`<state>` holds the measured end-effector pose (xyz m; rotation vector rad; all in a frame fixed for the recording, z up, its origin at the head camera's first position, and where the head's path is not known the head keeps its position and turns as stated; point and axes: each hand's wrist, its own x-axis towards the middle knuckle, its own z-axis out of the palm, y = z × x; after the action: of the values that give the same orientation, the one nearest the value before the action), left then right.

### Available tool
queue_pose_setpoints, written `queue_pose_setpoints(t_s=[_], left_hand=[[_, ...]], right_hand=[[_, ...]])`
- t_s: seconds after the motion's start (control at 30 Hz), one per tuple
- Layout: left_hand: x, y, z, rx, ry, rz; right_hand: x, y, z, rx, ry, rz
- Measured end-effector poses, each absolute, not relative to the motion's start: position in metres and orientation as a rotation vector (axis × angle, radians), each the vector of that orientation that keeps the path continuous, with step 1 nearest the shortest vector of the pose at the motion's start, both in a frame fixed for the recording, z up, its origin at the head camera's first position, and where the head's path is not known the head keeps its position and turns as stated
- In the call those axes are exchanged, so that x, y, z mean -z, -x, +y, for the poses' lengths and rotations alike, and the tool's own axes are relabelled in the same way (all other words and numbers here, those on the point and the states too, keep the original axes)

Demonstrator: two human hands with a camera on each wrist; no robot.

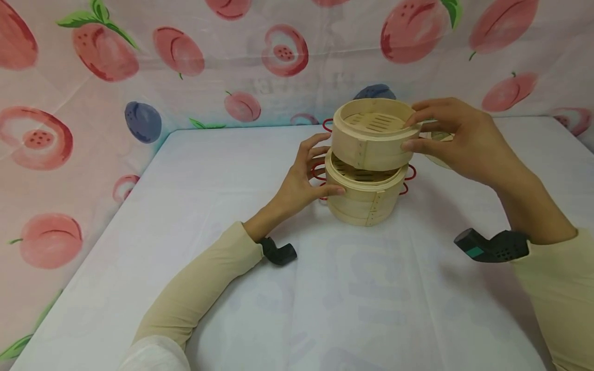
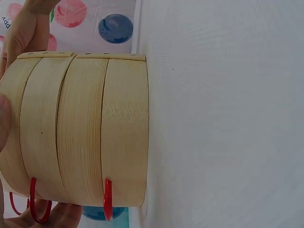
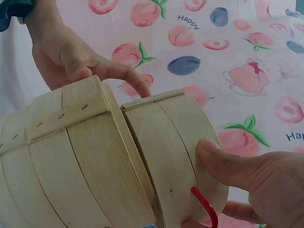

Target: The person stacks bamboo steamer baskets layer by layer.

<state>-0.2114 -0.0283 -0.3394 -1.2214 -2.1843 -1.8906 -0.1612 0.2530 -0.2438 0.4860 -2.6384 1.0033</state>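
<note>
My right hand [image 1: 457, 136] pinches the right rim of a round bamboo steamer basket [image 1: 380, 152], thumb on the outside wall and fingers over the edge. That basket sits slightly askew over a stack of bamboo steamer baskets [image 1: 352, 203], and the slatted floor of the stack's top basket shows in the gap at the front. On the stack's left side, my left hand [image 1: 299, 180] grips the wall, thumb across the front near the rim. Red loop handles [image 2: 108, 199] stick out from the sides. In the right wrist view, the upper basket [image 3: 161, 142] is tilted against the stack's rim.
Behind my right hand, another round bamboo piece [image 1: 438, 154] lies on the white-covered table [image 1: 278, 309], mostly hidden. A fruit-patterned cloth [image 1: 185, 93] hangs along the back and left edges. Dark wrist cameras [image 1: 494, 246] sit at both cuffs.
</note>
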Motion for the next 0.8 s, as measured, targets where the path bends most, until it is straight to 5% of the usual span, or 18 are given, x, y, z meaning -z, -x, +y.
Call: queue_pose_setpoints(t_s=[0.8], left_hand=[[0.340, 0.215, -0.028, 1.854, 1.302, -2.109]], right_hand=[[0.241, 0.146, 0.240, -0.804, -0.525, -2.692]])
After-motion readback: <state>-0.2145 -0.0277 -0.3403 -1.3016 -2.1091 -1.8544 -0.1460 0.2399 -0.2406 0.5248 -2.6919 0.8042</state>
